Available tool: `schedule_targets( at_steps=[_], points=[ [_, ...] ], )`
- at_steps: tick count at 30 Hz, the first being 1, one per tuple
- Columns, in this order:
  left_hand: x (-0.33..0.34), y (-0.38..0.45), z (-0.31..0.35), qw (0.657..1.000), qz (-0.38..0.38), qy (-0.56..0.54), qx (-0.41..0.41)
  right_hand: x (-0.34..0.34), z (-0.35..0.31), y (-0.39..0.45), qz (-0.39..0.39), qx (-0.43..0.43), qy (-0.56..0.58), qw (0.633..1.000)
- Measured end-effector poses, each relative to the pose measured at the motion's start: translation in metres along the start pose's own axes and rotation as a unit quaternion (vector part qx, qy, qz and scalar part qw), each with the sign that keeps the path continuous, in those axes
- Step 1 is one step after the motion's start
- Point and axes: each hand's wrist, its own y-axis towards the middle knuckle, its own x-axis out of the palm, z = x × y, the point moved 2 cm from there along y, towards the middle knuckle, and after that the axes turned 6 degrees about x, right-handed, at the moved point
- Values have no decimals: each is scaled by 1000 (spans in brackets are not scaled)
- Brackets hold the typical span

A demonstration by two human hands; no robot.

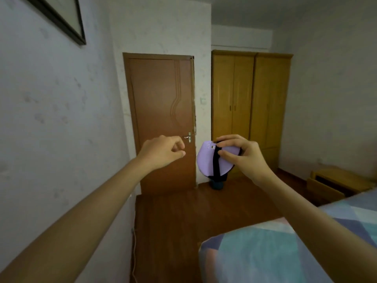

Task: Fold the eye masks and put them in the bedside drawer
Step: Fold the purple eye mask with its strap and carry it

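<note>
A lilac eye mask [206, 160], folded in half with its black strap running down the front, hangs in the air ahead of me. My right hand [242, 156] pinches it at the top between thumb and fingers. A short way to the left of the mask, my left hand [163, 152] hovers with its fingers curled and nothing in it. At the right edge, beyond the bed, stands the wooden bedside cabinet [334, 182] with its drawer pulled open.
A bed with a blue patterned cover [275, 248] fills the lower right. A closed brown door [163, 119] and a yellow wardrobe [251, 111] stand ahead. A dark blue object [216, 184] sits on the wooden floor by the door. The wall runs close on my left.
</note>
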Motion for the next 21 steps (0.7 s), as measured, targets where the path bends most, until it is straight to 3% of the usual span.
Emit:
schedule_targets(
  at_steps=[10, 21],
  points=[
    [47, 104, -155, 993, 21, -76, -86, 102, 100, 169, -82, -35, 32, 995],
    [101, 270, -292, 991, 18, -85, -104, 153, 230, 357, -74, -61, 38, 995]
  ],
)
